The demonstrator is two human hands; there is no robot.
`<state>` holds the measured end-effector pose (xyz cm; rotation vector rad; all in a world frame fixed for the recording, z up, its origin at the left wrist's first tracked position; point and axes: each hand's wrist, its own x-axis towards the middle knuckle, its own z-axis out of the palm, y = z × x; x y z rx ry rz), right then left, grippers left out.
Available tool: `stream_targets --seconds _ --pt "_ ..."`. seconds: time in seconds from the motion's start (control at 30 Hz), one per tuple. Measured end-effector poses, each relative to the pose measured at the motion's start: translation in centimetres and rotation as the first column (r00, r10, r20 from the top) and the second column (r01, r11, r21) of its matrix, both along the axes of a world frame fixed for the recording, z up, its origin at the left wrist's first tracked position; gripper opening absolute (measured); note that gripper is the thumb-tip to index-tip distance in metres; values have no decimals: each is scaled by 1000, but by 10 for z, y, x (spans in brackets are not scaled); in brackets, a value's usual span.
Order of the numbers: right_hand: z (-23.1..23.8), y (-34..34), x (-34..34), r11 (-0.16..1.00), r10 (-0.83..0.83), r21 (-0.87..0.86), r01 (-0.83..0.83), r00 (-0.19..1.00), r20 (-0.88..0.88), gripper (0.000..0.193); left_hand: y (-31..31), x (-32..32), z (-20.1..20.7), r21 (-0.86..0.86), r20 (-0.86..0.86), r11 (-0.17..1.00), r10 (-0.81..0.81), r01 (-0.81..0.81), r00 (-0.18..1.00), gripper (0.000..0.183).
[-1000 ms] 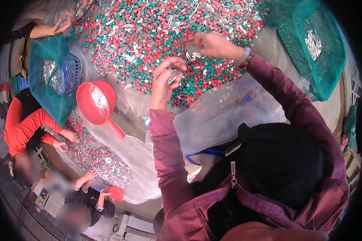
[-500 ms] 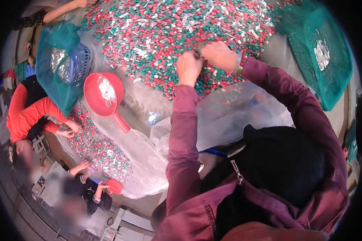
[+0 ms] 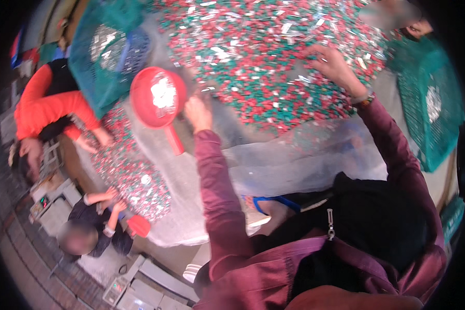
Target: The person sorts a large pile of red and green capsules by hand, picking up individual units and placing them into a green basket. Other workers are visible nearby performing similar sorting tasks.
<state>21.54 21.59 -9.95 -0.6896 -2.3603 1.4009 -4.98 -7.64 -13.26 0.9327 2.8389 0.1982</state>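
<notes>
My left hand (image 3: 198,110) is at the right rim of a red plastic dipper (image 3: 142,111), its fingers drawn together and blurred by motion. Small pale pieces show at its fingertips, too smeared to name. Inside the dipper lie shiny whitish strips (image 3: 164,93); its handle points toward me. Over the large heap of small red, green and white pieces (image 3: 263,88), my right hand (image 3: 335,67) is held with thumb and fingers apart. Nothing can be made out in it.
Blue-green mesh covers baskets at left (image 3: 101,57) and right (image 3: 431,111), both holding pale strips. A second heap (image 3: 132,170) lies at left on clear sheeting (image 3: 186,206). Two people work beside it, one in orange sleeves (image 3: 57,111). Another person's head is at far right.
My hands have parted from their place together over the heap. The left has swung left to the dipper; the right has moved right and its fingers have spread. The whole view has shifted.
</notes>
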Motion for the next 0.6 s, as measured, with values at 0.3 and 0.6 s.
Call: stream_targets --seconds 0.3,0.6 --pt "-10 -32 3 769 157 478 -424 851 501 9 10 -1 15 119 172 993 -11 -10 985 21" --pt "-19 -52 -12 812 207 334 -479 771 603 13 68 117 44 137 563 331 -801 -934 -201 26"
